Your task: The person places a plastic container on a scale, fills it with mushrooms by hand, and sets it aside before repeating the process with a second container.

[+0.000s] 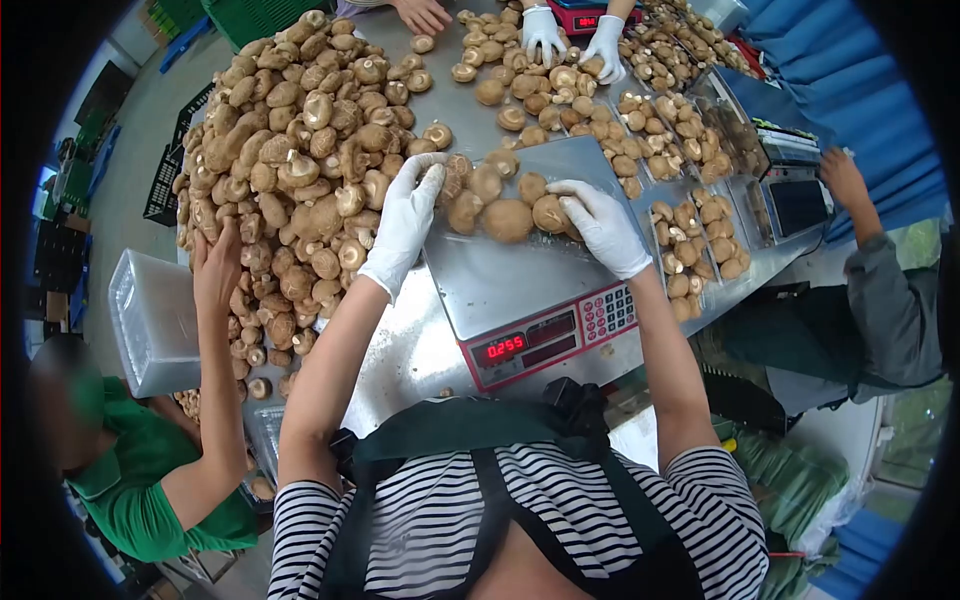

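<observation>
Our left hand (405, 220), white-gloved, lies flat with fingers straight and pressed together. Its fingertips are on the leftmost of the pan mushrooms (507, 220), at the far left corner of the scale pan (510, 275). Our right hand (600, 228), also gloved, has its fingers bent over a brown mushroom (550, 213) at the pan's far right side. It touches the mushroom, but we cannot tell if it really grips. The pan mushrooms sit in a loose group between our hands on the far half of the pan; the near half is bare. The scale (545, 340) stands at the near edge of the tabletop (400, 350), with its red display (505, 347) reading 0255 and a keypad (607, 314) beside it. A big mushroom heap (290, 150) covers the left side of the tabletop up to the far left corner, just beside our left hand. A co-worker in a green shirt at the left edge has a bare hand (216, 268) on the heap, with a clear plastic box (155, 320) near it. Filled mushroom trays (690, 260) line the right edge. At the far edge, another person's gloved hands (545, 32) rest among loose mushrooms. A person in a grey sleeve (890, 300) reaches to a second scale (797, 205) at the right edge.
</observation>
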Tool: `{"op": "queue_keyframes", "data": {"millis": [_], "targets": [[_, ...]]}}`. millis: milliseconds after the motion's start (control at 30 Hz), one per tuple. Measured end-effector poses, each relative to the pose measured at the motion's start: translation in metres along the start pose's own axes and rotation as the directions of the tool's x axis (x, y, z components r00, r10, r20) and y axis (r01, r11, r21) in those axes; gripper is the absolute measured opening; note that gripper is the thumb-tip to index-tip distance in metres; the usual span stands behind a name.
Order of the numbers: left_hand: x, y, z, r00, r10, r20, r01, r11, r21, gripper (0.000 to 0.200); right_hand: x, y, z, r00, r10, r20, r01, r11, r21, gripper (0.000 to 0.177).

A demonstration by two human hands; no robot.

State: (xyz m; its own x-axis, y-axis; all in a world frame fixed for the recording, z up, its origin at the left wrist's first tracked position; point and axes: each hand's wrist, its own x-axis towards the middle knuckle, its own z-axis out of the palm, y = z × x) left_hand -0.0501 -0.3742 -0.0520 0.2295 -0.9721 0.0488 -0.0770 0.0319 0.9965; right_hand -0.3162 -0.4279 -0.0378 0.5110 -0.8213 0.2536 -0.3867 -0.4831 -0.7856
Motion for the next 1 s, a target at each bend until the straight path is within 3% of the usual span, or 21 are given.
{"op": "queue_keyframes", "data": {"millis": [67, 167, 267, 433, 500, 600, 633, 733, 867, 933, 1000], "targets": [[0.001, -0.001, 0.001, 1.000, -0.006, -0.008, 0.006, 1.000, 0.000, 0.029, 0.003, 0.008, 0.003, 1.000, 0.007, 0.019, -0.005, 0.997, -0.072, 0.023], [0.000, -0.004, 0.000, 0.999, -0.009, -0.038, 0.009, 1.000, 0.000, 0.029, 0.004, 0.013, 0.000, 0.983, -0.180, 0.023, 0.176, 0.912, -0.370, 0.020], [0.000, -0.006, -0.004, 0.997, -0.034, -0.066, 0.029, 0.997, -0.066, 0.029, 0.000, 0.021, 0.005, 0.997, -0.079, 0.021, 0.081, 0.977, -0.196, 0.018], [-0.012, 0.009, -0.017, 0.984, -0.143, -0.105, 0.109, 0.955, -0.276, 0.028, 0.002, 0.006, -0.008, 0.989, -0.050, -0.140, 0.043, 0.997, -0.056, 0.017], [-0.017, 0.002, -0.037, 0.977, -0.174, -0.125, 0.136, 0.956, -0.261, 0.031, 0.001, 0.002, -0.012, 0.990, -0.042, -0.132, 0.038, 0.999, -0.031, 0.024], [-0.044, 0.006, -0.050, 0.961, -0.236, -0.144, 0.165, 0.907, -0.386, 0.032, -0.002, -0.013, -0.013, 0.969, -0.233, 0.085, 0.243, 0.827, -0.508, 0.035], [-0.057, 0.005, -0.058, 0.960, -0.247, -0.130, 0.170, 0.887, -0.429, 0.032, -0.003, -0.010, -0.006, 0.970, -0.220, 0.107, 0.242, 0.795, -0.557, 0.044], [-0.096, -0.020, -0.080, 0.957, -0.239, -0.165, 0.141, 0.879, -0.455, 0.032, -0.003, -0.008, 0.004, 0.978, -0.197, 0.071, 0.204, 0.826, -0.526, 0.043], [-0.157, -0.021, -0.087, 0.895, -0.443, -0.039, 0.370, 0.791, -0.488, 0.028, -0.012, -0.038, -0.005, 0.960, -0.279, -0.011, 0.246, 0.865, -0.437, 0.043], [-0.185, -0.016, -0.077, 0.875, -0.481, 0.058, 0.457, 0.779, -0.428, 0.029, -0.019, -0.069, 0.010, 0.936, -0.344, 0.070, 0.348, 0.878, -0.328, 0.045], [-0.209, 0.031, -0.056, 0.874, -0.474, 0.109, 0.471, 0.772, -0.426, 0.033, -0.024, -0.099, 0.051, 0.860, -0.448, 0.243, 0.491, 0.857, -0.158, 0.049]]}}
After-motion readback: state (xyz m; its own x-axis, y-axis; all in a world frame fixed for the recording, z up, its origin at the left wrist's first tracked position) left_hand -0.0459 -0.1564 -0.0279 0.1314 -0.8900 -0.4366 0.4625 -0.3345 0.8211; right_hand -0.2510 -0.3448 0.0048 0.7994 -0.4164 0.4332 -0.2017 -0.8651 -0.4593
